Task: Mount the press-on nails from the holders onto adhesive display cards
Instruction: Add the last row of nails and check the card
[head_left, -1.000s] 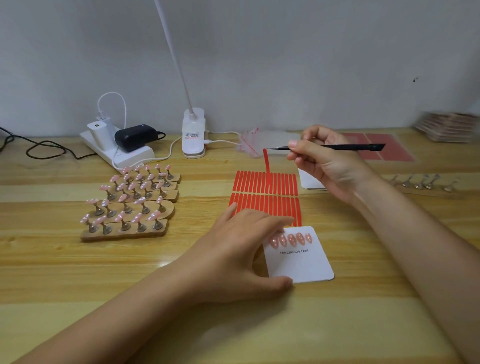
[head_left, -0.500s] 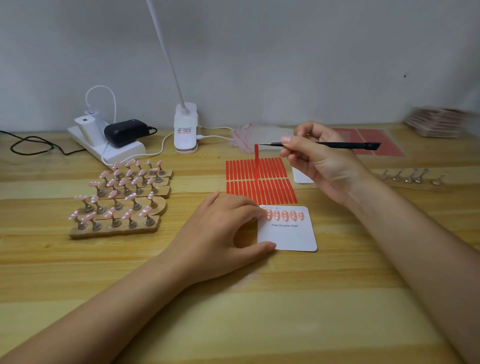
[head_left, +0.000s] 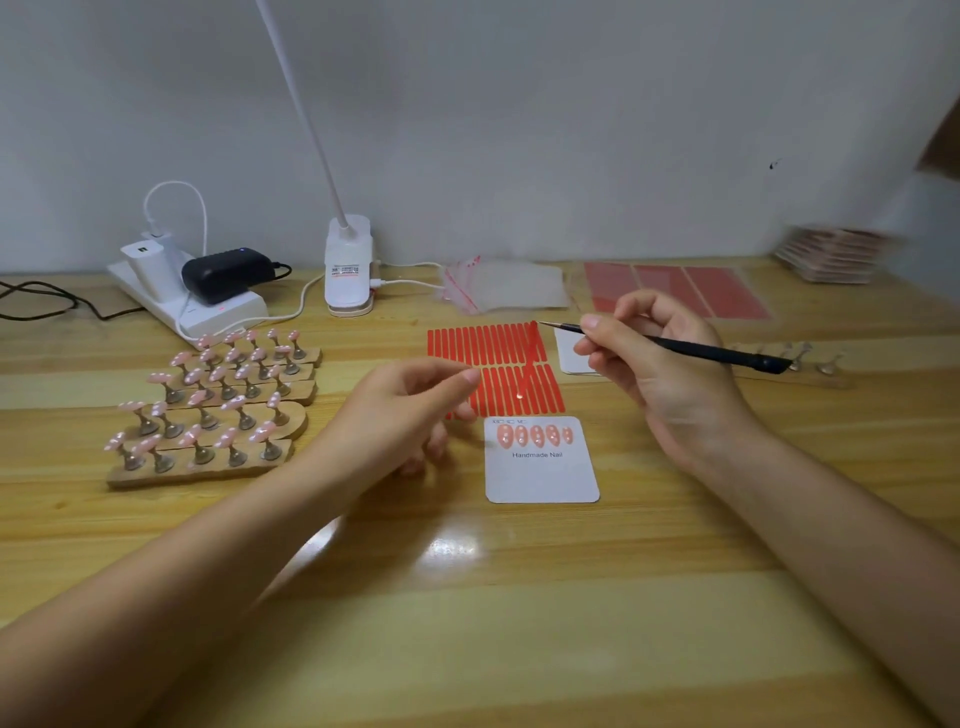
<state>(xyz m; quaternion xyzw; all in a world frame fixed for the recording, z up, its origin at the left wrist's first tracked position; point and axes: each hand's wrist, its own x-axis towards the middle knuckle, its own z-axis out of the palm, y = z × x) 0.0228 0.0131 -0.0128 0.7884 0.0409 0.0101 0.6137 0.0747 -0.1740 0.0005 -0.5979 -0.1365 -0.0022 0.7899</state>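
Observation:
A white display card (head_left: 541, 475) marked "Handmade Nail" lies at the table's middle with a row of several pink nails (head_left: 535, 435) stuck along its top. Behind it lies a sheet of red adhesive strips (head_left: 488, 345). One red strip (head_left: 530, 358) hangs from the tip of black tweezers (head_left: 691, 351), which my right hand (head_left: 660, 379) grips. My left hand (head_left: 400, 415) hovers just left of the card, fingers loosely curled and apart, holding nothing. Wooden holders (head_left: 208, 415) with several pink nails on stands sit at the left.
A power strip with chargers (head_left: 187, 291) and a white lamp base (head_left: 348, 270) stand at the back. Clear bags (head_left: 504, 286), red sheets (head_left: 675, 291) and a stack of cards (head_left: 836, 254) lie back right. More white cards (head_left: 571, 353) and empty nail stands (head_left: 810, 358) sit right.
My left hand has lifted off the card and drawn slightly left. The right hand holds the tweezers with the red strip, which now hangs over the strip sheet.

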